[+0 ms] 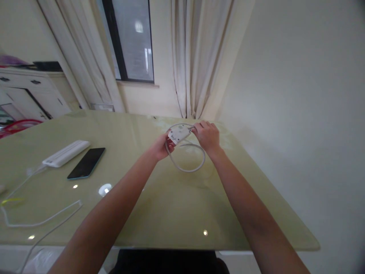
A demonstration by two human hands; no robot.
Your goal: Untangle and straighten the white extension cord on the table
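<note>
"Pale green, the table (176, 213) is shining; curtains (196, 57) are hanging beside the window (132, 42). And the hands?"

"The left hand (162, 148) is gripping a white block (178, 134) over the table; the right hand (208, 136) is pinching its cord (188, 171)."

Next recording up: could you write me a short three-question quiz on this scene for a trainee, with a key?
1. Multiple choice. Where is the phone relative to the long white block?
A) On top of it
B) Beside it, not touching
C) Underneath it

2. True or false: the left hand holds the white device.

3. Short answer. Which hand holds the cord close to the white device?

Key: 1. B; 2. True; 3. The right hand.
</note>
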